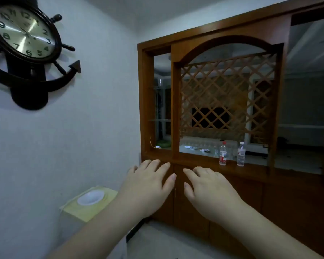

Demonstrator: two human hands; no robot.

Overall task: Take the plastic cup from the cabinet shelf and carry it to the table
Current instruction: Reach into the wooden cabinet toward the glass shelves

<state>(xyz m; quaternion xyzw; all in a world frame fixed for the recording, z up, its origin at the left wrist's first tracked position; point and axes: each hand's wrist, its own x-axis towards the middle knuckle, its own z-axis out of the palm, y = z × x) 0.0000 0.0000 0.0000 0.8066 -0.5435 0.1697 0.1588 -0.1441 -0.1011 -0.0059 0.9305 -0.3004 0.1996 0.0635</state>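
Both hands are raised in front of the wooden cabinet (204,101), palms down, holding nothing. Left hand (148,186): fingers spread and flat. Right hand (209,187): fingers spread, slightly curled. Neither is pinching or pressing on anything; whether the fingertips touch the cabinet front cannot be told.

Location of the task item: no plastic cup can be identified for certain. A small clear object (216,152) stands on the shelf (195,156) just left of the bottles; it may be the cup, but is too small and dim to confirm. The lower cabinet doors (193,206) are closed, so the cup could also be inside.

Handling (est.): a plastic cup should be light, thin-walled, somewhat flexible and smooth. Recommended hold: around the mid-wall w/ thumb opposite fingers, light pressure only; excess squeeze may buckle the wall or make it slip. One hand should be enough. Approach from the left side to avoid knocking the bottles.

Count:
- hands: 2
- bottles on shelf ledge: 2, one w/ red cap and label (223,154), one clear w/ pale cap (241,154)
- wall clock (24,32): 1
- yellow box w/ white disc on top (90,200): 1
- table: not in view
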